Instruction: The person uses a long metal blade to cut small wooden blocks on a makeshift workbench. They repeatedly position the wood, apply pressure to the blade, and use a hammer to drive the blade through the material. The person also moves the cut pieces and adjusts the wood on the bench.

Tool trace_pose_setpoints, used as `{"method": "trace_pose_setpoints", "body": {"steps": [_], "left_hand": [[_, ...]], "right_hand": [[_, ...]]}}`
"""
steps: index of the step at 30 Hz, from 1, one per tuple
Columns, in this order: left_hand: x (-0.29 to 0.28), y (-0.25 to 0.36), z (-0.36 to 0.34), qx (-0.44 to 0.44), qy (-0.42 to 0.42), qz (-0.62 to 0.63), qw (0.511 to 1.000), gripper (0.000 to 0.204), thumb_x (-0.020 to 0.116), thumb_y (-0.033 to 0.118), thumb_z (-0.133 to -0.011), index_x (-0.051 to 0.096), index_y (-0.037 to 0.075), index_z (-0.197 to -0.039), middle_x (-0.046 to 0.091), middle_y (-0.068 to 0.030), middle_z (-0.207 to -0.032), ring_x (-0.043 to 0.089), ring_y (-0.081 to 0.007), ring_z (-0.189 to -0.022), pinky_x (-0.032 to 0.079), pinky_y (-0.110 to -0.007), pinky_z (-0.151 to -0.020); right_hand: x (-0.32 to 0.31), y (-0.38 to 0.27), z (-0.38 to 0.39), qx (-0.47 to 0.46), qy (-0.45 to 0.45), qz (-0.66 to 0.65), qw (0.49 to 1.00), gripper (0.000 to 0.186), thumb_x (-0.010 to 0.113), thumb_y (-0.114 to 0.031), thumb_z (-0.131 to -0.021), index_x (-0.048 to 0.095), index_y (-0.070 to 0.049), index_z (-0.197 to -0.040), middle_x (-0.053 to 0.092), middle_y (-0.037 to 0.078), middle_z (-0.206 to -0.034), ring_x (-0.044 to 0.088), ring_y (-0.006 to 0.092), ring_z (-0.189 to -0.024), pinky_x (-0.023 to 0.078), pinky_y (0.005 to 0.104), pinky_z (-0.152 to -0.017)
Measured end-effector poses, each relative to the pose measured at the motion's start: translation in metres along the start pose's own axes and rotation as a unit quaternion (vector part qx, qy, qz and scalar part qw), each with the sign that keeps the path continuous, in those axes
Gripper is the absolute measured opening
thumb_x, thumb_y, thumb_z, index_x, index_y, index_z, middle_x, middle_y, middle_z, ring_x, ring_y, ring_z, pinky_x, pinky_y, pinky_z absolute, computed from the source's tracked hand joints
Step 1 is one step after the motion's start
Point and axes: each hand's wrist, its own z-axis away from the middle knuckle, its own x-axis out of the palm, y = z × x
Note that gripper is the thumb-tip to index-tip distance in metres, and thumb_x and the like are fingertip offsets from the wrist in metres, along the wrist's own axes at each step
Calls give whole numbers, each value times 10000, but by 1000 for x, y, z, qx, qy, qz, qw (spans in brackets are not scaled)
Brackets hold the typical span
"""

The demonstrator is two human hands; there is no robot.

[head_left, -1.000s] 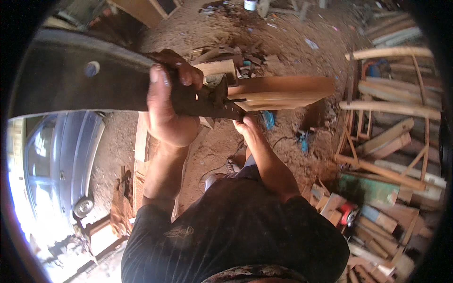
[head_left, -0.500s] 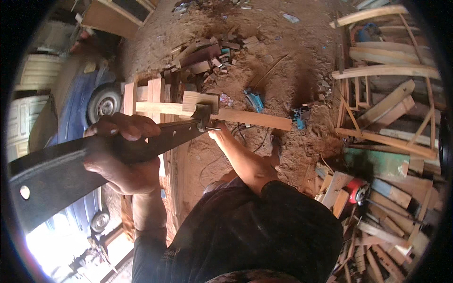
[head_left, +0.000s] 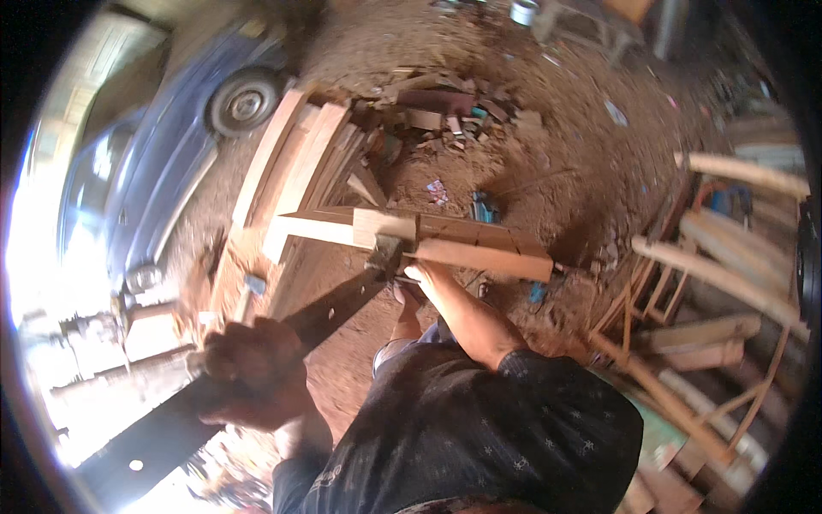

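Observation:
A long dark bar clamp with holes along its flat bar slants up from the lower left. My left hand is closed around the bar, slightly blurred. At the clamp's far end, its jaw sits against a pale wood block. My right hand is at that jaw, fingers closed on the thin metal handle, mostly hidden. A wooden piece runs to the right beyond the block, and a pale strip extends to its left.
Long boards lie stacked at left, with a hammer-like tool on them. Behind stands a blue car. Offcuts and a blue power tool lie on the dirt floor. Wooden frames and timber fill the right.
My view has turned and shifted. The clamp now slopes more steeply, its near end lower, and my left hand is lower with it. Both hands keep their grip.

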Motion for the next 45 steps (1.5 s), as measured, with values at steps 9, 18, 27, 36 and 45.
{"method": "trace_pose_setpoints", "body": {"steps": [9, 18, 27, 36, 45], "left_hand": [[-26, 87, 174, 187, 171, -130, 959, 397, 642, 454, -952, 510, 83, -897, 598, -82, -757, 599, -225, -614, 541, -369, -548], [-2, 30, 249, 151, 78, -343, 924, 482, 530, 544, -1001, 532, 66, -935, 628, -120, -815, 676, -277, -732, 588, -427, -667], [-1, -14, 295, 158, 21, -407, 900, 264, 570, 315, -1012, 569, 54, -972, 655, -103, -826, 696, -263, -749, 590, -409, -678], [-87, -77, 307, 173, 223, -227, 932, 599, 762, 700, -745, 559, 171, -937, 568, 23, -832, 551, -176, -764, 462, -346, -651], [-249, -61, 359, 215, 367, -310, 850, 783, 459, 834, -878, 621, 81, -1018, 621, -78, -889, 600, -245, -829, 489, -403, -781]], "right_hand": [[-99, 41, 25, 176, 82, 192, 962, 319, 516, -300, -1053, 618, -50, -1223, 696, 80, -939, 660, 202, -747, 599, 341, -610], [-183, 60, -11, 299, 114, 319, 892, 357, 503, -333, -1059, 608, -54, -1255, 686, 74, -934, 641, 190, -722, 584, 330, -604], [-257, 108, -45, 364, 70, 431, 823, 395, 490, -365, -1064, 598, -57, -1287, 677, 68, -930, 622, 178, -696, 569, 319, -599], [-301, 70, 10, 543, -25, 551, 634, 434, 477, -398, -1070, 588, -61, -1319, 667, 62, -926, 603, 165, -671, 554, 308, -593], [-192, -93, -63, 575, -33, 625, 528, 564, 459, -469, -1072, 517, -42, -1435, 701, 105, -1093, 667, 173, -831, 564, 326, -748]]}}
